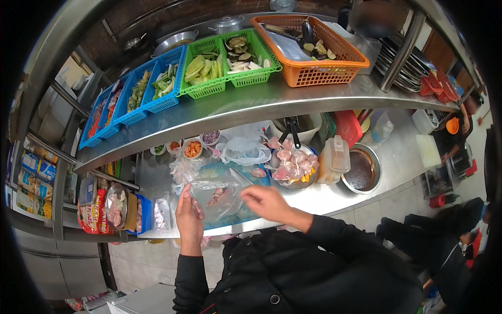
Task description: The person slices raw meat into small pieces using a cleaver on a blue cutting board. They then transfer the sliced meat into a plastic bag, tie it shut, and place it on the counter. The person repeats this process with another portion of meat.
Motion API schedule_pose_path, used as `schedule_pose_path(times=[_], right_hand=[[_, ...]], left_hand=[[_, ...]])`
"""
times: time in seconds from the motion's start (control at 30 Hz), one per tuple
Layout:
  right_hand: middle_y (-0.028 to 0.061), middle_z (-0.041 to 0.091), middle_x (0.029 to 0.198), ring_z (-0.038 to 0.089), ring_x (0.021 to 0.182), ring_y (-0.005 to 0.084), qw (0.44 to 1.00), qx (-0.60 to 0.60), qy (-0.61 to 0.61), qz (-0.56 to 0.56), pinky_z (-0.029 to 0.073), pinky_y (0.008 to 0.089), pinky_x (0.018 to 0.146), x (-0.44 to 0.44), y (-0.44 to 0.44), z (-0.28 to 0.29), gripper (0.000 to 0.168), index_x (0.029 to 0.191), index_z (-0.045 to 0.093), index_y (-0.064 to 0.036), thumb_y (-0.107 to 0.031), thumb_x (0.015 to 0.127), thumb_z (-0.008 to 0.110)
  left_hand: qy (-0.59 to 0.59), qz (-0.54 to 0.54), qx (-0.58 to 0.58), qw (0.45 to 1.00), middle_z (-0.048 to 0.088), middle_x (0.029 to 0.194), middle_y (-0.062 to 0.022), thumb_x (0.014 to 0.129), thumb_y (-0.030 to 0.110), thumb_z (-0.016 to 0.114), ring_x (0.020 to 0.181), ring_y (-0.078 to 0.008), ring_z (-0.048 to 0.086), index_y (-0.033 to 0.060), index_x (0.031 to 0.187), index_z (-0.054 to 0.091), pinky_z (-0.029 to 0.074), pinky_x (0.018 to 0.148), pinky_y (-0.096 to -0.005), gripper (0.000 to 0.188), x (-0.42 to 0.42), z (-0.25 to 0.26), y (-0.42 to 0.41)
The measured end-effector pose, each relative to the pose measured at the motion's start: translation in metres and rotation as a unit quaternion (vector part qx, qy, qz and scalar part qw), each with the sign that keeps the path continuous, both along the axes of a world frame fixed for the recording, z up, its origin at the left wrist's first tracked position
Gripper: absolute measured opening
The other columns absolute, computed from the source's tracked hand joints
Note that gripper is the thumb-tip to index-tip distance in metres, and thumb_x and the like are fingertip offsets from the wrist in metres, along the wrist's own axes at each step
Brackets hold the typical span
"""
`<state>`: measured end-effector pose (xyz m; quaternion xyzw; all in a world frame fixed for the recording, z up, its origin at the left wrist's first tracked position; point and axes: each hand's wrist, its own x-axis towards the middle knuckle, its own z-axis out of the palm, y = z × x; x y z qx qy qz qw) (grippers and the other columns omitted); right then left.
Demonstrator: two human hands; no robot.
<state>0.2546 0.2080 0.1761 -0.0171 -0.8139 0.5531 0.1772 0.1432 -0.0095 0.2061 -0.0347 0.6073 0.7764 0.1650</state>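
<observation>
A clear plastic bag (225,198) with a small portion of raw meat (217,196) in it lies over a blue cutting board (235,219). My left hand (189,214) is upright at the bag's left edge, its palm turned inward; whether it grips the film is unclear. At the bag's right edge is my right hand (262,202), its fingers curled and slightly blurred; I cannot tell if they pinch the plastic. Behind the board, knotted bags of meat (296,159) fill a metal bowl. One small meat bag (257,172) rests near the board's back right edge.
A lidded plastic container (334,159) and a steel bowl of dark sauce (360,168) stand to the right. Left are crumpled plastic bags (184,168) and a tray of raw meat (117,210). A steel shelf (219,106) with vegetable baskets crosses above the counter. Other people are at far right.
</observation>
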Motion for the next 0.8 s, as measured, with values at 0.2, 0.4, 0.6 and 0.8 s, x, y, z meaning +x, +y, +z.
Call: schedule_pose_path(times=[0.2, 0.4, 0.6, 0.8], right_hand=[[0.0186, 0.064, 0.106, 0.061, 0.105, 0.0351, 0.901, 0.284, -0.089, -0.317, 0.050, 0.0431, 0.091, 0.028, 0.107, -0.070, 0.028, 0.102, 0.066, -0.003, -0.019, 0.082, 0.076], [0.0191, 0.061, 0.112, 0.060, 0.106, 0.0346, 0.888, 0.279, -0.091, -0.355, 0.048, 0.0434, 0.092, 0.025, 0.144, -0.132, 0.023, 0.079, 0.070, -0.002, -0.024, 0.083, 0.074], [0.0171, 0.064, 0.117, 0.058, 0.112, 0.0274, 0.952, -0.122, 0.016, -0.281, 0.048, 0.0415, 0.101, 0.033, 0.160, -0.130, 0.018, 0.094, 0.072, -0.004, -0.020, 0.089, 0.064], [0.0163, 0.060, 0.132, 0.062, 0.118, 0.0293, 0.723, -0.674, -0.094, 0.120, 0.056, 0.0478, 0.093, 0.048, 0.100, -0.005, 0.034, 0.125, 0.055, -0.010, -0.015, 0.092, 0.056]], left_hand=[[-0.050, -0.004, -0.001, 0.999, 0.048, 0.076, 0.0058, 0.104, 0.037, 0.056, 0.060, -0.0031, 0.042, 0.0098, 0.138, 0.057, 0.032, 0.051, -0.0197, 0.044, 0.009, -0.014, -0.004], [-0.037, -0.035, -0.004, 0.999, 0.048, 0.074, 0.0051, 0.105, 0.035, 0.055, 0.059, -0.0037, 0.042, 0.0074, 0.139, 0.056, 0.032, 0.050, -0.0207, 0.043, 0.008, -0.013, 0.005], [-0.042, -0.055, 0.000, 0.998, 0.049, 0.075, 0.0047, 0.105, 0.034, 0.054, 0.059, -0.0039, 0.043, 0.0069, 0.139, 0.056, 0.033, 0.051, -0.0209, 0.043, 0.007, -0.010, 0.012], [-0.034, -0.058, 0.003, 0.998, 0.050, 0.078, 0.0045, 0.105, 0.034, 0.054, 0.062, -0.0043, 0.044, 0.0098, 0.139, 0.056, 0.035, 0.054, -0.0209, 0.042, 0.007, -0.010, 0.003]])
